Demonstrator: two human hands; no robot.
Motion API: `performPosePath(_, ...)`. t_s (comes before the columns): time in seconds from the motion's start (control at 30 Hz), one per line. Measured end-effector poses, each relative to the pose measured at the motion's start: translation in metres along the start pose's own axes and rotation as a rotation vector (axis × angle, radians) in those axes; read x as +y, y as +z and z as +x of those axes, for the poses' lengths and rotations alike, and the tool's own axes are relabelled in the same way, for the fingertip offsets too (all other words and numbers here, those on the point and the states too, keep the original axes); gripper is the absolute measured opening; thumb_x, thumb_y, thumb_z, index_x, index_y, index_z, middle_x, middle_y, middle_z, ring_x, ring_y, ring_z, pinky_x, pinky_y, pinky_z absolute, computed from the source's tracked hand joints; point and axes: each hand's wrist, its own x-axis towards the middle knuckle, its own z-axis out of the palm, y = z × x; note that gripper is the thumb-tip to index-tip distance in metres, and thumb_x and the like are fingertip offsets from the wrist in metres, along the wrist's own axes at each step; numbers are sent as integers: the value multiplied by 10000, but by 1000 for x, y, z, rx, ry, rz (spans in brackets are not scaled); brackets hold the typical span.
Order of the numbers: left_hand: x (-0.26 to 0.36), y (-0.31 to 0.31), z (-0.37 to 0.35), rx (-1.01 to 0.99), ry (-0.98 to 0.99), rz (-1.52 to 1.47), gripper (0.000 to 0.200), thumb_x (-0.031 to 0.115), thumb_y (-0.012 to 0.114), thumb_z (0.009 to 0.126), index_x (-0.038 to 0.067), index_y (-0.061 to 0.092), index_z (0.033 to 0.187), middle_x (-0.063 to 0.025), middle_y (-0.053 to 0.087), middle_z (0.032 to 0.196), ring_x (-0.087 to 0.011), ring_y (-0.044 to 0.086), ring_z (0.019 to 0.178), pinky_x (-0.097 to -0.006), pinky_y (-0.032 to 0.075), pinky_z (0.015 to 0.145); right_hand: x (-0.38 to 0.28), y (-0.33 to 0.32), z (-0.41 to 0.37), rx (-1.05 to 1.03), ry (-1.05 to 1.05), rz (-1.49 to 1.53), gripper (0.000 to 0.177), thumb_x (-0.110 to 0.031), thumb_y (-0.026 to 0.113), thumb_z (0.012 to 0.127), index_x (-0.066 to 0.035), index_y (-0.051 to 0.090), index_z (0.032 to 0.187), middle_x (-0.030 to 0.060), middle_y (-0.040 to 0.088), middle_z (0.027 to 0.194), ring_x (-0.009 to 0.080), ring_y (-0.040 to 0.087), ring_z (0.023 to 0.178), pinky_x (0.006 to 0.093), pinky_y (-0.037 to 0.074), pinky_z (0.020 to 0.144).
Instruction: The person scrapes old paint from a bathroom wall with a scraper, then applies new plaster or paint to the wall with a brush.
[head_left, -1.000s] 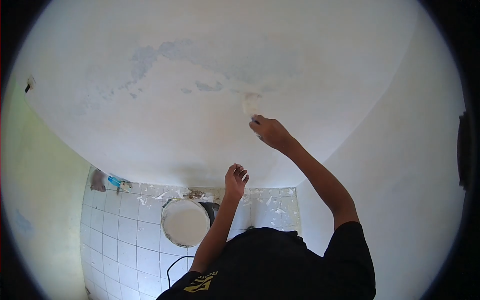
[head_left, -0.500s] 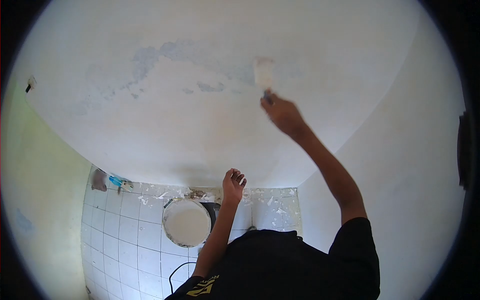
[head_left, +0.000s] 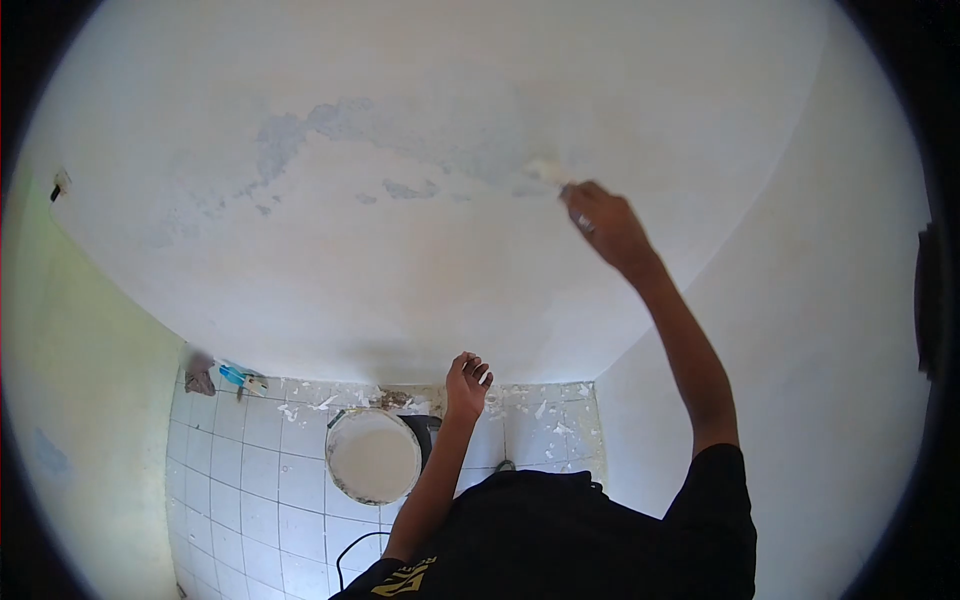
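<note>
My right hand (head_left: 608, 222) is closed round the handle of a brush (head_left: 546, 171), whose pale head is blurred against the white wall (head_left: 400, 270). Bluish-grey worn patches (head_left: 410, 189) spread over the wall to the left of the brush. Lower down, my left hand (head_left: 468, 384) hangs in front of the wall's foot, fingers loosely curled and apart, holding nothing. Below and left of it, a round bucket (head_left: 374, 458) of whitish paint stands on the floor.
White floor tiles (head_left: 260, 470) carry pale flakes along the wall's base. A grey cloth (head_left: 199, 375) and a blue-handled tool (head_left: 232, 374) lie in the left corner. A black cable (head_left: 352, 548) curves below the bucket. A dark object (head_left: 928, 300) is at the far right.
My right hand has moved right and slightly down with the brush, which has tilted from upright to pointing left. My left hand stays nearly in place. The view has shifted slightly.
</note>
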Motion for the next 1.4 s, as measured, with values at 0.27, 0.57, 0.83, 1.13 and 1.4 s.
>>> performPosePath(0.27,-8,3,8,-3,-30,-31,104,258,599,878,171,560,836,34,558,809,-156,519,821,-361,424,780,-23,57,-44,-63,10,-145,299,-40,607,796,-34,553,1089,252,569,1186,315,657,902,379,573,691)
performPosePath(0.57,-3,0,14,0,-10,-28,108,266,593,882,173,568,832,27,574,796,-161,540,823,-368,426,786,-10,70,-49,-151,-40,84,297,-65,650,775,-51,594,1067,131,600,1103,291,645,881,386,556,725)
performPosePath(0.83,10,14,12,-26,16,-39,103,257,606,875,174,570,826,34,562,781,-157,535,807,-364,430,778,-34,29,-13,223,-97,-76,359,-13,679,737,-31,615,1090,221,595,1152,291,672,889,369,578,676)
performPosePath(1.13,18,8,17,-58,36,-50,119,265,590,887,169,570,819,25,586,794,-159,553,807,-363,425,774,-47,106,-49,-96,83,329,220,-45,654,801,-33,627,1019,149,621,1015,311,657,805,386,560,694)
performPosePath(1.4,18,19,9,-72,46,-23,122,265,585,891,166,576,819,21,588,787,-166,566,823,-369,425,778,-59,45,33,284,-291,-49,287,-8,663,757,-33,596,1034,241,597,1143,284,677,876,355,573,717)
